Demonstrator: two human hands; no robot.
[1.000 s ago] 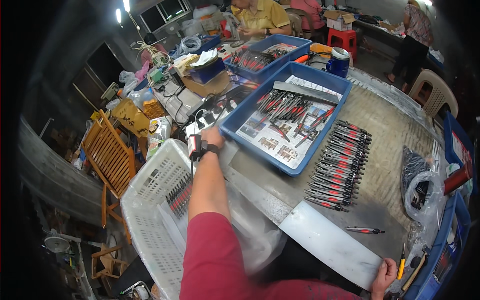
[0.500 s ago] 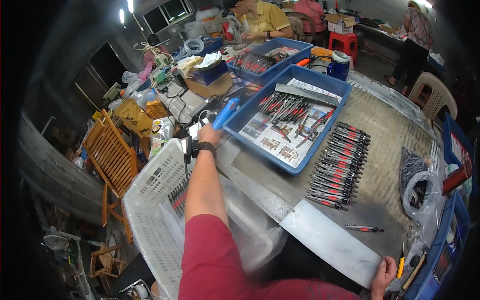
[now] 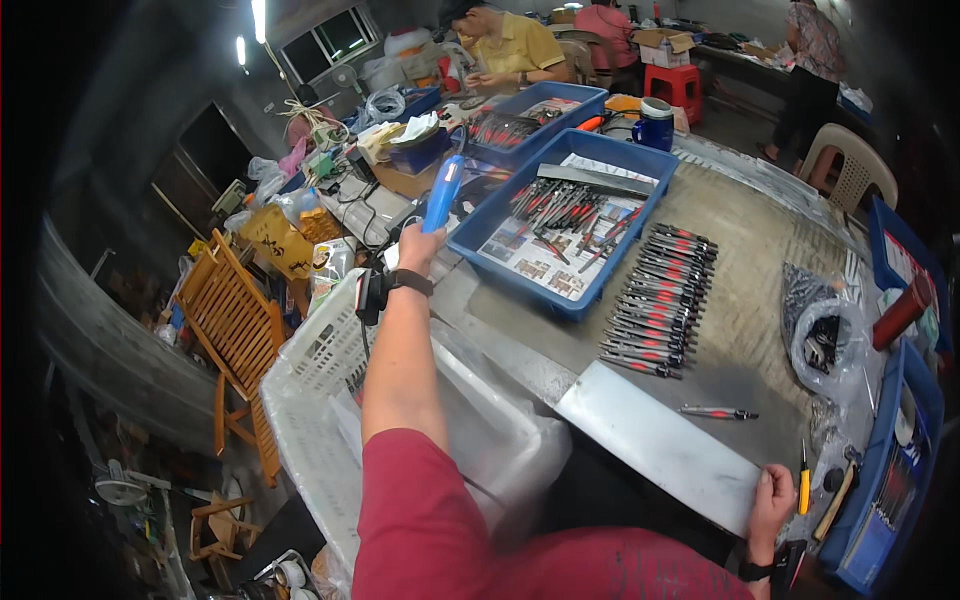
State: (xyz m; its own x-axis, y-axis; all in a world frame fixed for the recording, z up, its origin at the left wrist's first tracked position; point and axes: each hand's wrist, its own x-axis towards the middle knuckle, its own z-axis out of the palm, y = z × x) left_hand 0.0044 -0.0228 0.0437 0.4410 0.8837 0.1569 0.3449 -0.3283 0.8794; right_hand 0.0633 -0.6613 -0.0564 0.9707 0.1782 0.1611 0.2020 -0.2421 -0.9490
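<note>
My left hand (image 3: 420, 250) is stretched forward beside the blue tray's near left corner, closed around a blue stick-shaped tool (image 3: 442, 195) that stands nearly upright. The tool's exact kind is unclear. At the lower right, the fingers of my right hand (image 3: 771, 502) are curled over the near right end of a smooth pale grey plate (image 3: 655, 435). That plate lies aslant along the table's near edge. Just beyond it lies a single pen-like piece (image 3: 718, 412). Farther off, a row of similar black, silver and red pieces (image 3: 655, 310) lies side by side.
The blue tray (image 3: 585, 305) holds more pieces on newspaper. A white perforated crate (image 3: 310, 400) stands at my left. On the right are a yellow-handled screwdriver (image 3: 804, 485), a hammer (image 3: 836, 505), a plastic bag (image 3: 825, 345) and a blue bin (image 3: 885, 500). A person in yellow (image 3: 515, 45) sits opposite.
The blue tool has swung from a rightward slant to more upright in my left hand. My right hand remains at the plate's end. The whole view has shifted slightly.
</note>
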